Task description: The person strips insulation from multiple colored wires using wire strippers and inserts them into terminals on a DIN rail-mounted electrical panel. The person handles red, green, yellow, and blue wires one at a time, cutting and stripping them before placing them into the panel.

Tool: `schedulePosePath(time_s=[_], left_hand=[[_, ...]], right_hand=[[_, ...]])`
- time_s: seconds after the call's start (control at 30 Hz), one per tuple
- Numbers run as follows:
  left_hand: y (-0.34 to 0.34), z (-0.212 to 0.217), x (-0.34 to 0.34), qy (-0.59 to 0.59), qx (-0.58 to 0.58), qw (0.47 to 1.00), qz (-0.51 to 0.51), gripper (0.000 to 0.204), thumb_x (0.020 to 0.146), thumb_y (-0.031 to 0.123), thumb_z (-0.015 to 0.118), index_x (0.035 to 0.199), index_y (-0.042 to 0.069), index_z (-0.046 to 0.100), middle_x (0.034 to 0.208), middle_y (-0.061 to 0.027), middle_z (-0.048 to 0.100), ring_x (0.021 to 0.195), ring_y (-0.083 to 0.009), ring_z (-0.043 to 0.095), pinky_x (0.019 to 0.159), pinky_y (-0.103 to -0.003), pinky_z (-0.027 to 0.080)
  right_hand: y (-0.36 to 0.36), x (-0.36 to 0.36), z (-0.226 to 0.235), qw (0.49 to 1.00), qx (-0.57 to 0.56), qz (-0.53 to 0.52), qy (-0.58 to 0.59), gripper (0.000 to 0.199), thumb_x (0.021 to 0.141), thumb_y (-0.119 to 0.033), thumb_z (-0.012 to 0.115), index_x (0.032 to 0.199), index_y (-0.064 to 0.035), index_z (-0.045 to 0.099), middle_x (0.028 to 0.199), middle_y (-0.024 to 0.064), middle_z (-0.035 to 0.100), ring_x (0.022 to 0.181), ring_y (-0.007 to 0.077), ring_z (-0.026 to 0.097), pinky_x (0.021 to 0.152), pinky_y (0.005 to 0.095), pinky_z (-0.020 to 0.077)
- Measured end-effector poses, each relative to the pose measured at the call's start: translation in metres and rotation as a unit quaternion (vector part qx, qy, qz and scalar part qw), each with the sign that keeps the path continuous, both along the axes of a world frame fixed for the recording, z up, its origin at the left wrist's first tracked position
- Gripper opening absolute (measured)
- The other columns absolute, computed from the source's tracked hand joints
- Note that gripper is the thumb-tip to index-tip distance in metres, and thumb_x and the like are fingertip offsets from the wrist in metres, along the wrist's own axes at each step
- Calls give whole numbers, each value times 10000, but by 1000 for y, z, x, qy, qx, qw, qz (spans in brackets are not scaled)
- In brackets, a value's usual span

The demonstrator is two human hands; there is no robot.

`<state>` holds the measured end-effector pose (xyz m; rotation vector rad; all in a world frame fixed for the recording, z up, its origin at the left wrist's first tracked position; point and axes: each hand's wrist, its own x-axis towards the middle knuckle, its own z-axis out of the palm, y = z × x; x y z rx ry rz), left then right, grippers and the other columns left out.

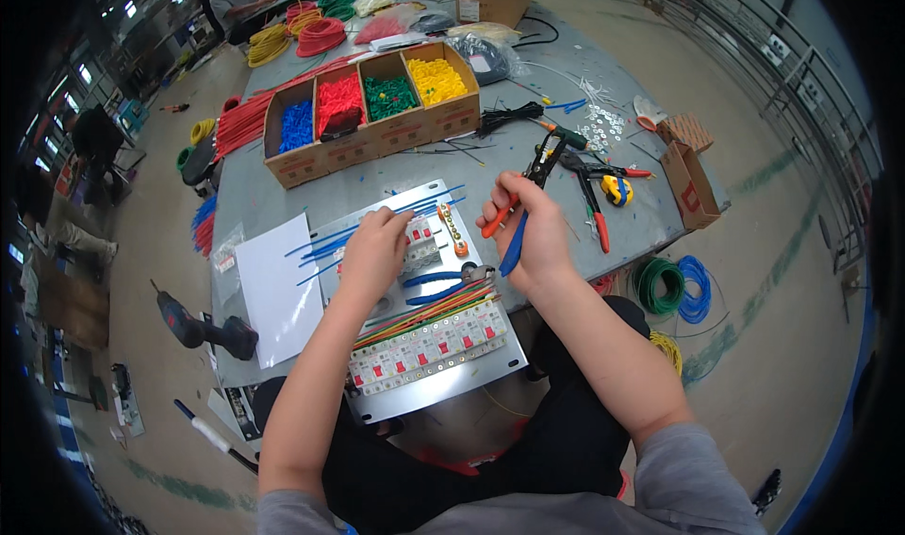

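Observation:
My right hand is closed round a crimping tool with an orange and a blue handle; its black head points up and away. My left hand is bent over several loose blue wires on a metal mounting plate. Its fingertips are drawn together, and what they pinch, if anything, is hidden. Under and beside that hand sits a partly covered group of breakers. Blue-handled cutters lie on the plate, above a bundle of coloured wires and a row of breakers with red switches.
A divided cardboard box holds blue, red, green and yellow terminals. Right of it lie pliers, a yellow tape measure and scattered small metal parts. A cordless drill and white paper are at left.

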<state>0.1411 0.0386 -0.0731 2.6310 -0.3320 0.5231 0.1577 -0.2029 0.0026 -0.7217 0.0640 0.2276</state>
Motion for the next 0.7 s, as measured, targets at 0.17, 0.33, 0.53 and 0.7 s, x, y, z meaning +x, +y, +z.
schedulePosePath(time_s=[0.17,0.33,0.53,0.7], left_hand=[[-13,-16,19,19,37,999,-16,263,993,104,711,1238,42,786,1070,-123,698,1074,-326,662,937,-433,571],[-14,-14,14,7,-2,1000,-17,297,961,101,725,1246,25,759,1100,-138,684,1087,-330,649,926,-439,574],[-6,-8,7,31,-37,999,-18,274,965,109,718,1226,32,751,1151,-152,676,1118,-350,645,985,-445,555],[41,7,19,2,-3,998,65,194,983,149,714,1137,54,785,1122,-158,700,1136,-364,649,989,-460,543]], right_hand=[[-3,0,-4,1000,-10,-4,-3,149,1037,-205,684,957,-135,580,809,-23,540,726,137,580,771,329,491],[-6,1,-3,1000,-13,-8,16,145,1036,-201,682,965,-137,573,812,-23,537,741,137,578,778,337,487],[-4,1,-5,1000,-12,22,2,136,1040,-207,670,977,-144,568,818,-30,540,749,140,574,803,347,474],[-3,-4,2,1000,-16,23,11,146,1048,-213,659,965,-145,560,818,-31,539,761,141,576,824,355,469]])
